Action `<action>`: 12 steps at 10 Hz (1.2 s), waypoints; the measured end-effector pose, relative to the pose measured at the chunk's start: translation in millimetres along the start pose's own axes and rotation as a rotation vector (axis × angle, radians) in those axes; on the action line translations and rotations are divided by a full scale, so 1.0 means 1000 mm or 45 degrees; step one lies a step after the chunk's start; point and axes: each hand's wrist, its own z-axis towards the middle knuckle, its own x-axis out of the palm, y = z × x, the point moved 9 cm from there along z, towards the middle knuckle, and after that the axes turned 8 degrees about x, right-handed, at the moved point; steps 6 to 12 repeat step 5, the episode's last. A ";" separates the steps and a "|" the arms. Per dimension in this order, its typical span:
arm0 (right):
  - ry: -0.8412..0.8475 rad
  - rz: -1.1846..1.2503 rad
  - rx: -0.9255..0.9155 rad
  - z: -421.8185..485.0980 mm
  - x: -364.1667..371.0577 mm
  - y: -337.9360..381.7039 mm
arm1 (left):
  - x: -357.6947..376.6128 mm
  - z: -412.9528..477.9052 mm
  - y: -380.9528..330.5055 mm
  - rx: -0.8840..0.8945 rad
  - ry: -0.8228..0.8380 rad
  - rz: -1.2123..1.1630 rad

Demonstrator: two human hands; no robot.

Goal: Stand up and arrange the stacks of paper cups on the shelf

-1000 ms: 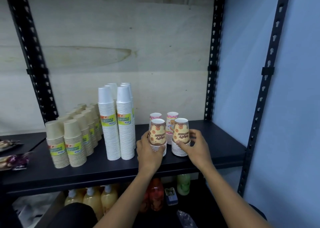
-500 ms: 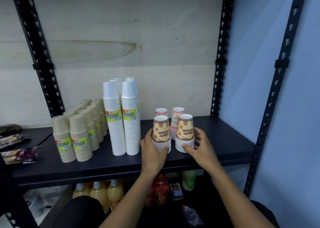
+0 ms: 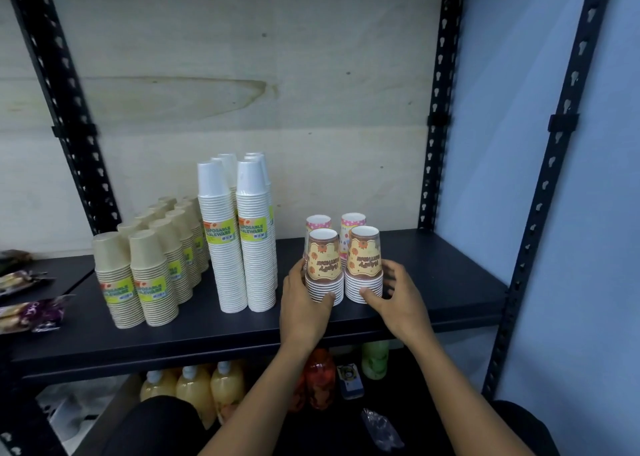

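- L hand (image 3: 304, 305): I clasp near-left birthday stack (image 3: 323, 272) (cups mouth-down).
- R hand (image 3: 398, 303) grips near-right birthday stack (image 3: 363, 265), thumb at base.
- Both upright on shelf (image 3: 443, 282).

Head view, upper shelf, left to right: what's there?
Wrapped snack packets → tan cup stacks → white cup stacks → left hand → left birthday-cup stack → right birthday-cup stack → right hand → right front post.

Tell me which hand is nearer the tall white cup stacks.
Left. The left hand holds the left birthday cup stack, just beside the white stacks; the right hand holds the right birthday cup stack, farther off.
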 end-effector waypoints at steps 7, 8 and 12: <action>-0.043 0.030 0.002 -0.006 -0.003 0.009 | 0.002 0.006 0.013 -0.133 0.072 -0.189; -0.043 0.030 0.002 -0.006 -0.003 0.009 | 0.002 0.006 0.013 -0.133 0.072 -0.189; -0.043 0.030 0.002 -0.006 -0.003 0.009 | 0.002 0.006 0.013 -0.133 0.072 -0.189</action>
